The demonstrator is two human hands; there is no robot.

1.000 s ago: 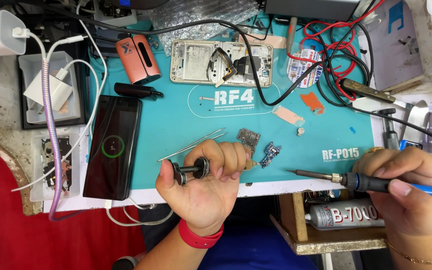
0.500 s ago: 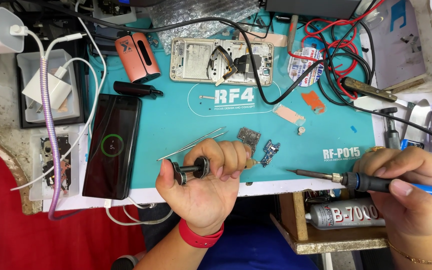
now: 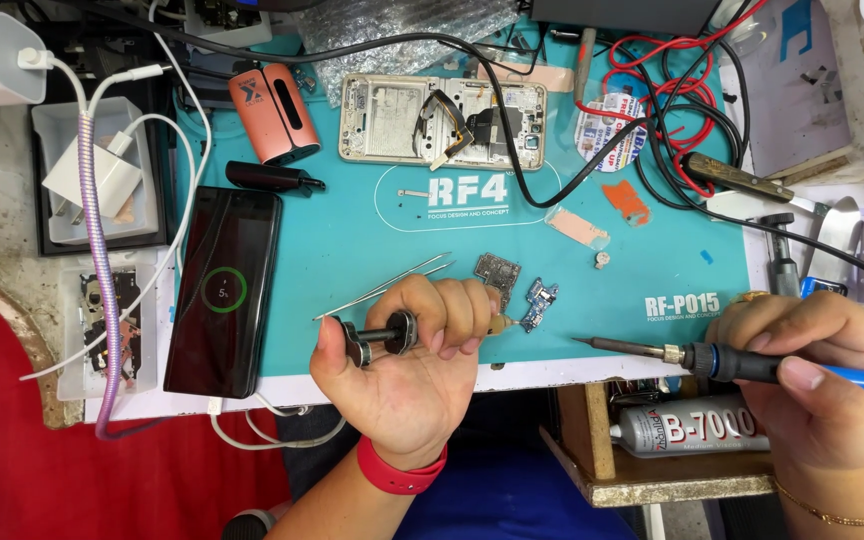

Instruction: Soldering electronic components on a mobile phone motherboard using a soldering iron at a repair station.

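Nothing has moved: left hand (image 3: 407, 370) fingers hold a solder spool (image 3: 377, 337), right hand (image 3: 817, 375) fingers grip the soldering iron (image 3: 722, 358), small board (image 3: 540, 300) untouched.

Two hands (image 3: 402, 350), two phones (image 3: 222, 290), two small circuit boards (image 3: 497, 270), one soldering iron (image 3: 652, 350).

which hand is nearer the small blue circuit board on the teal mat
Left. The left hand holds a small metal spool and its fingertips lie right beside the small blue circuit board. The right hand, gripping the blue-handled soldering iron, sits farther off to the right.
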